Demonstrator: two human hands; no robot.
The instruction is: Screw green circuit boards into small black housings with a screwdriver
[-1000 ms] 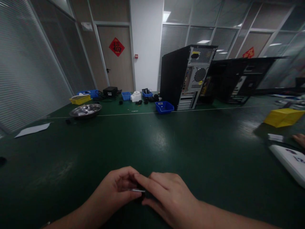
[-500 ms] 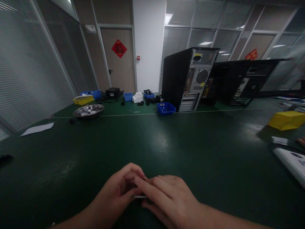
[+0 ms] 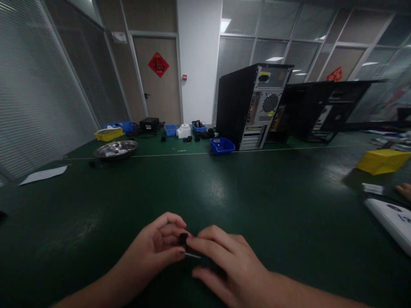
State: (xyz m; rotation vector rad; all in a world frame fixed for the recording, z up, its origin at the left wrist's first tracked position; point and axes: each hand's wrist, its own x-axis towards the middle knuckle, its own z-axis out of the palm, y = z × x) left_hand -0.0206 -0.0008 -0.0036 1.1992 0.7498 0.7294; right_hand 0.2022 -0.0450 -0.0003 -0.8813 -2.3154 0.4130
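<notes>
Both my hands meet low in the middle of the view, just above the dark green table (image 3: 205, 188). My left hand (image 3: 157, 248) has its fingers curled round a small black part (image 3: 183, 238) with a thin metal pin sticking out toward the right. My right hand (image 3: 224, 261) pinches the same part from the other side, its fingers closed over it. Most of the part is hidden between the fingers, and I cannot make out what it is.
A black computer tower (image 3: 250, 105) stands at the back with a second open case (image 3: 321, 109) beside it. A blue bin (image 3: 222, 145), metal dish (image 3: 115, 149), yellow bin (image 3: 382, 161), white device (image 3: 390, 220), paper sheet (image 3: 43, 174). Another person's fingers (image 3: 403, 189) show at right.
My hands have shifted slightly and turned the small black part, so more of it shows between the fingertips. The view has swayed a little. Nothing else on the table has moved.
</notes>
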